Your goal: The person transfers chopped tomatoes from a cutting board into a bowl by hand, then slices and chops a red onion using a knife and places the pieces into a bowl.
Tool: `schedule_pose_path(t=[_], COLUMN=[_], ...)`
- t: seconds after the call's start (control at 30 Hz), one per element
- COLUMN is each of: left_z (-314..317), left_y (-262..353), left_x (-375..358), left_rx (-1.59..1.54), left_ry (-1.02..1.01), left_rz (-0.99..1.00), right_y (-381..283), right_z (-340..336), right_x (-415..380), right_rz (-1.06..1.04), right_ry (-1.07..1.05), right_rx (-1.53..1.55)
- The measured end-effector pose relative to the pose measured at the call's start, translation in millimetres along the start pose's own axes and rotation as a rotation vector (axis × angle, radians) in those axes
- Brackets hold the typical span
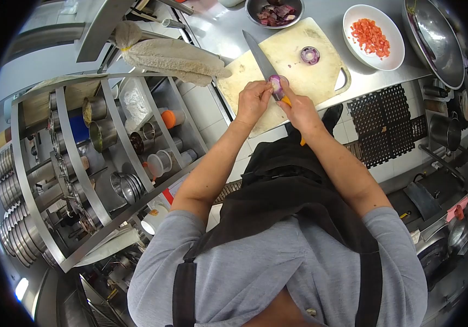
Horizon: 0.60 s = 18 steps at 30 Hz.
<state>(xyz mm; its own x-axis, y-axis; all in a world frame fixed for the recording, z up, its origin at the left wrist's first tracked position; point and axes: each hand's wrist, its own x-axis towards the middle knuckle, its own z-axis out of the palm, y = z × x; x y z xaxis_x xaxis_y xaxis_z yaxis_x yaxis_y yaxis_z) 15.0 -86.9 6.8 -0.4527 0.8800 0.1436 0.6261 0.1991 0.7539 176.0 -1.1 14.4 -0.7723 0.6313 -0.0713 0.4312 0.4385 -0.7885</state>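
Observation:
Over the near part of a worn cutting board (299,46), my right hand (299,109) is closed on a purple onion (278,87). My left hand (253,102) is closed at the onion's left side, its fingertips pinched against it. A large knife (259,54) lies on the board, its blade pointing to the far left and its yellow handle partly hidden under my right hand. Another cut purple onion piece (310,55) rests on the board to the right, cut rings facing up.
Behind the board stands a metal bowl (250,16) of purple onion pieces. A white bowl (347,27) of diced red pieces is at the right, beside a large metal bowl (441,49). A rolled cloth (174,59) and a rack (95,207) of pots are at the left.

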Motion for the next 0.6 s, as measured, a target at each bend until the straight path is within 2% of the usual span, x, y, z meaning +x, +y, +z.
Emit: schedule_pose_path(t=[0.1, 0.17, 0.2, 0.27, 0.3, 0.37, 0.5, 0.57, 0.6], left_z=[-1, -7, -6, -2, -2, -4, -2, 4, 4], left_y=[3, 25, 28, 33, 32, 29, 29, 29, 32], left_x=[-7, -10, -10, -4, -2, -3, 0, 2, 4], left_rx=[0.096, 0.051, 0.048, 0.031, 0.024, 0.147, 0.153, 0.158, 0.157], left_ry=[0.062, -0.046, -0.041, 0.097, 0.104, 0.088, 0.061, 0.001, -0.006], left_rz=[0.108, -0.198, -0.196, -0.082, -0.076, 0.147, 0.157, 0.182, 0.19], right_y=[-10, -15, -18, -22, -21, -16, -13, -14, -8], right_z=[4, 6, 6, 2, -2, -12, -34, -44, -47], right_x=[-2, 1, 0, 0, -1, -8, -35, -45, -49], right_rz=[0.015, 0.012, 0.008, -0.017, -0.021, -0.021, 0.017, 0.2, 0.205], right_ry=[-0.014, -0.006, -0.006, -0.007, -0.003, -0.008, 0.039, 0.035, 0.044], right_rx=[-0.104, -0.177, -0.182, -0.246, -0.257, -0.082, 0.058, 0.196, 0.198])
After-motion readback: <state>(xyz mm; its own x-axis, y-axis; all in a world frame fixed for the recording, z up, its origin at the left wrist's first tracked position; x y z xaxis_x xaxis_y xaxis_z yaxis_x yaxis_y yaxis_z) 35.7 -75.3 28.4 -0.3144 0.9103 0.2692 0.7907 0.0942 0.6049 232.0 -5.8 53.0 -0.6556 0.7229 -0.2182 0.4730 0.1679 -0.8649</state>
